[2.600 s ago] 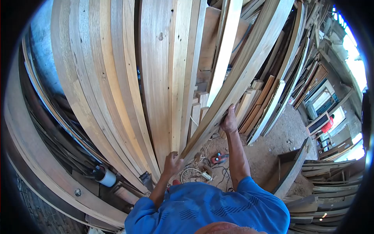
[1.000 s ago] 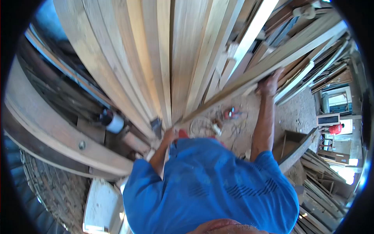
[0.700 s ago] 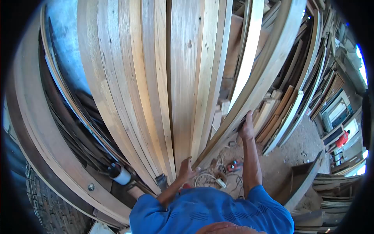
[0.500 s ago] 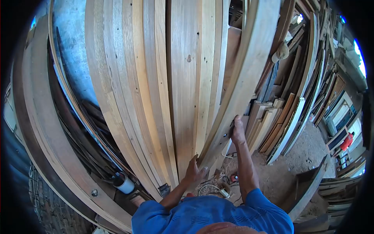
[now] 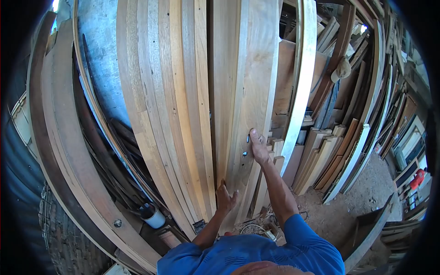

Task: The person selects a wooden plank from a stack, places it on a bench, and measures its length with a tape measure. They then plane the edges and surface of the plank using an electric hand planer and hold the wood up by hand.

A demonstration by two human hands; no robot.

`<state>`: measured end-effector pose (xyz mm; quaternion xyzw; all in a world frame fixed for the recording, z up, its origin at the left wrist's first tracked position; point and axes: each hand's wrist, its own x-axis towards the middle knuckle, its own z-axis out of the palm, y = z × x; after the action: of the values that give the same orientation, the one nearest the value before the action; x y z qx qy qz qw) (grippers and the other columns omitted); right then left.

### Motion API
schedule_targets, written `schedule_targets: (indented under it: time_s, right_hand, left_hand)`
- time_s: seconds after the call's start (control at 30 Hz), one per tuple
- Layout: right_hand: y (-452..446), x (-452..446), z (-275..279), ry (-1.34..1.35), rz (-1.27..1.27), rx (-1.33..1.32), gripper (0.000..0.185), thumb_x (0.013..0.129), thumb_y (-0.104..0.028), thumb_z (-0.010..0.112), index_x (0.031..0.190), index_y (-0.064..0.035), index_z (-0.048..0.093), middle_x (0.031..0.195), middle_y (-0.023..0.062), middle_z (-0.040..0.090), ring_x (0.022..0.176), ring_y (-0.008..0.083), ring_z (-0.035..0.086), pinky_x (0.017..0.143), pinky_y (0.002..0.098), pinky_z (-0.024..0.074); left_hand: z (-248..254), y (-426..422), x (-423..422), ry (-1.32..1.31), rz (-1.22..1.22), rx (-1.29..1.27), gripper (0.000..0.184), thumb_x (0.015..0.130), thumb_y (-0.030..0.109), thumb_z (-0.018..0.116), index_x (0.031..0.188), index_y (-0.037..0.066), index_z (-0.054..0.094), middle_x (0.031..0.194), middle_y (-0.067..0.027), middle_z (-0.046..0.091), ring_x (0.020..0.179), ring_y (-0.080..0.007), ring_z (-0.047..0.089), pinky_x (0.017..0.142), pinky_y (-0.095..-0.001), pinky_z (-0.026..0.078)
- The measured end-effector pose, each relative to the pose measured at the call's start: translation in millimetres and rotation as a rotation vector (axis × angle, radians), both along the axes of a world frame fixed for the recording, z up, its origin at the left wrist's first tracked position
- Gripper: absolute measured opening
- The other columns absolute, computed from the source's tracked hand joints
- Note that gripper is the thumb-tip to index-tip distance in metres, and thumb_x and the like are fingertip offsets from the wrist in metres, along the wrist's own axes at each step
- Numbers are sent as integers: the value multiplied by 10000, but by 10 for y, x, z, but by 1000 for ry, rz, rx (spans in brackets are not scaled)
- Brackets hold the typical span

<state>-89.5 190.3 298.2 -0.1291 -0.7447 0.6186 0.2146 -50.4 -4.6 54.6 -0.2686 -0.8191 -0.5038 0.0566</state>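
A long, wide wooden plank [image 5: 256, 82] leans upright in front of me, with dark holes low on its face. My right hand [image 5: 260, 145] is closed around its right edge, thumb on the face, the other fingers mostly hidden. Lower down, my left hand [image 5: 225, 198] grips the same plank at its left edge, thumb pointing right across the face. Immediately left stands a row of narrower boards [image 5: 160, 91], side by side. Another pale board [image 5: 302, 82] leans to the right of the held plank.
Short timber offcuts [image 5: 316, 156] stand at the right, near a dusty floor [image 5: 343, 201]. A white can [image 5: 155, 218] sits at lower left beside dark curved boards [image 5: 82, 137]. A person in red [image 5: 417, 178] is far right. A cap [image 5: 341, 69] hangs on timber.
The plank has swung left, from leaning toward the upper right to standing against the boards. Both hands moved with it, the right one furthest left. The pale board behind is now exposed.
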Motion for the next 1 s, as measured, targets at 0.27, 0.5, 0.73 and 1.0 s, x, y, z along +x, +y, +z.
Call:
schedule_targets:
  time_s: [0.27,0.5,0.73,1.0]
  right_hand:
    - [-15,-489,-234,-223,-287,662,795,952,-583,576,1399,64,458,1256,283,609,1214,388,567,993,463,462]
    - [-240,-420,-284,-198,-172,561,661,942,-576,583,1159,45,644,1008,312,673,1010,447,663,870,475,512]
    - [-151,-446,-398,-332,-251,641,573,953,-561,564,1017,-13,716,944,290,685,938,458,668,823,475,517]
    - [-113,-375,-388,-242,-161,548,514,965,-480,569,1033,8,714,1009,309,679,996,460,659,870,478,519]
  left_hand:
    - [-174,85,38,-139,4,57,1009,950,488,561,1530,-116,-2,1575,-400,38,1456,-589,28,1194,-619,69]
    - [161,308,-179,158,33,155,940,972,398,549,1515,-142,3,1554,-431,40,1459,-583,50,1194,-607,81]
    - [1184,441,-602,219,143,162,866,980,301,534,1512,-148,18,1561,-414,68,1465,-560,87,1201,-582,117]
    - [1676,629,-684,194,253,142,864,1001,390,451,1514,-155,20,1575,-396,63,1488,-509,92,1219,-548,93]
